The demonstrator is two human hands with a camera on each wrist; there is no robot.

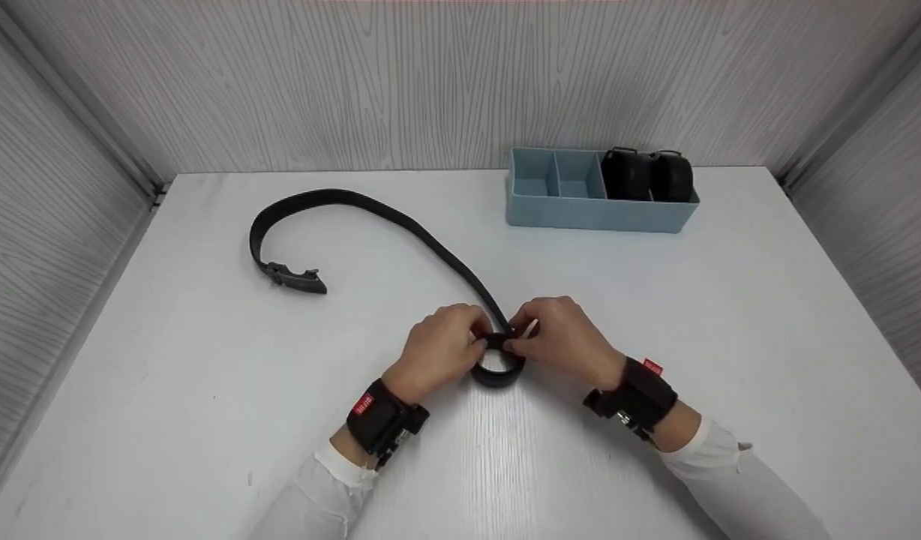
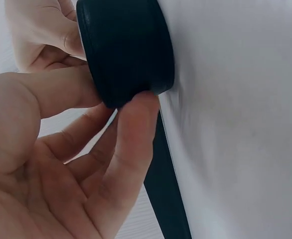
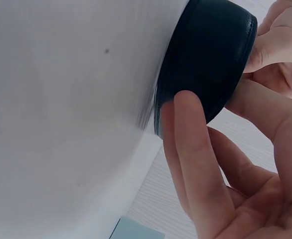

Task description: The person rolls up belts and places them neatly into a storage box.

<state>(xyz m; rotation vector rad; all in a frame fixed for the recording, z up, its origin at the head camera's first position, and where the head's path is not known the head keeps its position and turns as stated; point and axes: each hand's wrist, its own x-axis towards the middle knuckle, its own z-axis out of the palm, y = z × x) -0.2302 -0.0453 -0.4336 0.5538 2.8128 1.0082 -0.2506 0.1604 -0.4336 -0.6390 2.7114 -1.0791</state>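
A black belt [image 1: 423, 234] lies on edge on the white table, one end wound into a ring-shaped coil standing on its side edge between the two hands. My left hand [image 1: 444, 345] pinches the coil's left rim, thumb inside the ring and fingers outside, as the left wrist view also shows on the coil [image 2: 128, 47]. From the other side my right hand [image 1: 565, 337] grips the coil near where the loose strap leaves it; in the right wrist view its fingers press the outer face of the coil [image 3: 206, 55]. The belt's buckle [image 1: 295, 278] rests at the far left end of the strap.
At the back right stands a blue divided box [image 1: 599, 215]. Two rolled black belts [image 1: 648, 176] sit in its right compartments, with the left compartments bare. Grey wood-grain panels [image 1: 340, 82] border the white table [image 1: 168, 375] at the back and both sides.
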